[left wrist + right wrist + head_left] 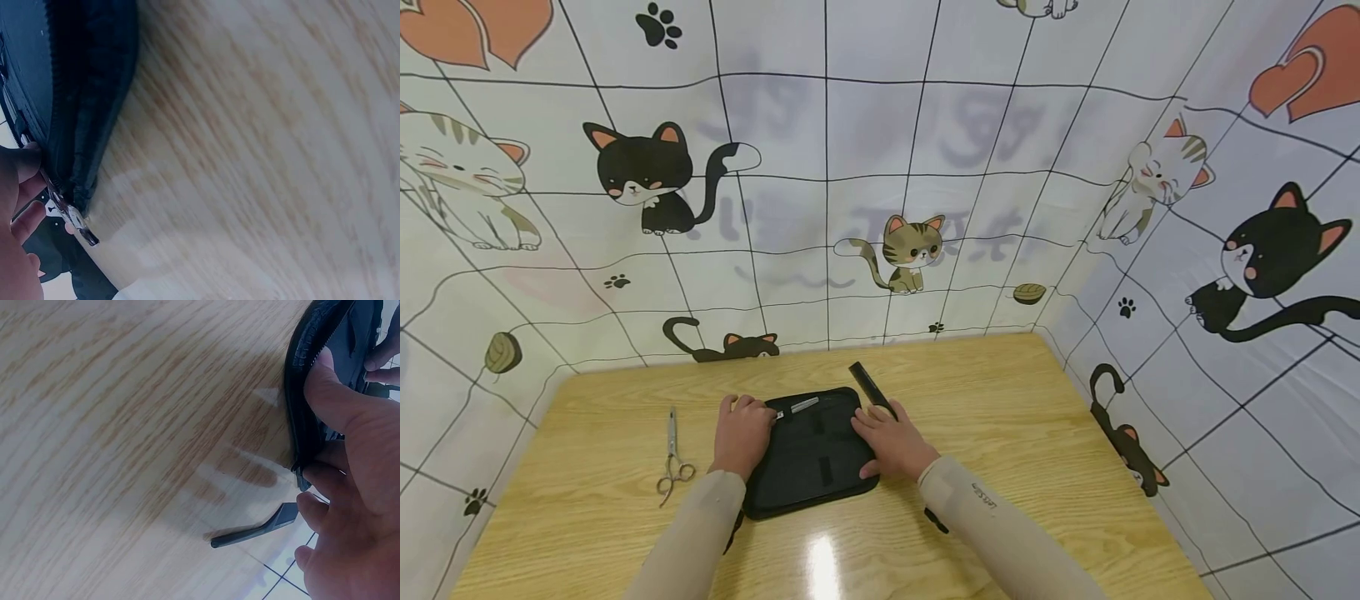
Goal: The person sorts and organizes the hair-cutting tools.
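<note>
I find the person's left grip [743,437] at the far left corner of the open black zip case [790,475], thumb and fingers clamped on the silver scissors [805,406]. The clamped end is largely covered in the head view; the left wrist view shows bright metal running between the digits and out past the case's zip teeth [54,69]. The exposed length lies over the inside of the case, to the right of the left grip. It points rightward and slightly away from the person; its long axis runs nearly side to side, close to the case's far edge.

I record the right grip [895,442] at the case's right edge, thumb and fingers spread apart, with the thumb against the zipped border. The case sits flat on the desk [1037,467], between both hands, turned slightly askew.

Just beyond the right grip I note a black comb [871,388], its long axis slanting from far left to near right, the near end beside the fingers; I cannot tell whether they touch it. Left of the case, apart from the left grip, ring-handled scissors [672,446] lie on the desk, tips pointing away from the person, rings nearest.
</note>
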`<state>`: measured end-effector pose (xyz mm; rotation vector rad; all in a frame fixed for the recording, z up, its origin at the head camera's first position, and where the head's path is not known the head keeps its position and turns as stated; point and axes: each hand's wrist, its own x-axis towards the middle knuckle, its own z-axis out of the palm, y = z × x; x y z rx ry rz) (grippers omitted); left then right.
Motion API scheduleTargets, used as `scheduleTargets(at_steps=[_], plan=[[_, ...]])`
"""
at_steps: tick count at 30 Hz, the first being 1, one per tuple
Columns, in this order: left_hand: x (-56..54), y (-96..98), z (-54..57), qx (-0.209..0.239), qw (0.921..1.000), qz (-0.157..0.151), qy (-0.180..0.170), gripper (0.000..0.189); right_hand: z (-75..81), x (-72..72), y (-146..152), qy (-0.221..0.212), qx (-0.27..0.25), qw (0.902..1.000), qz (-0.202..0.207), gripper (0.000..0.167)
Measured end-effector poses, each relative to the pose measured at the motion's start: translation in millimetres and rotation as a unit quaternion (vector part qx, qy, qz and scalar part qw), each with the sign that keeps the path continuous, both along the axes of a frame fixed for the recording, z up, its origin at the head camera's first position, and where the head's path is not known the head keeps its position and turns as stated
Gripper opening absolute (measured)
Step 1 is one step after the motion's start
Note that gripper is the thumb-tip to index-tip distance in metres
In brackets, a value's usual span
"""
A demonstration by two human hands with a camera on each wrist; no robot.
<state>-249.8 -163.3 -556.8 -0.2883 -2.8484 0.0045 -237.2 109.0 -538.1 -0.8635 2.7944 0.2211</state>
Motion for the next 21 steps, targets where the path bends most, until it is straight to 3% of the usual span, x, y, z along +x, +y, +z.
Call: scheduleTargets(at_steps=[6,11,18,21], plan=[[3.2,-7.7,-0.1,0.019,0.9996,-0.02,0.008,0.009,1.7,2.0,-1.3,-0.003,-0.01,0.9999,0.003,0.09],[9.2,-19.1,3.0,0.024,0.9995,-0.023,0.002,0.034,4.3,2.7,0.2,-0.001,-0.015,0.9999,0.005,0.089],[21.2,-32.5,14.4,-0.001,0.9945,0.043,-0.096,0.053,7.2,3.3,0.6,-0.011,-0.032,0.9994,0.001,0.088],[25.9,-35.0,16.0,0.0,0.9919,0.053,-0.115,0.055,7.3,3.8,0.1,-0.012,-0.035,0.9993,0.003,0.088]])
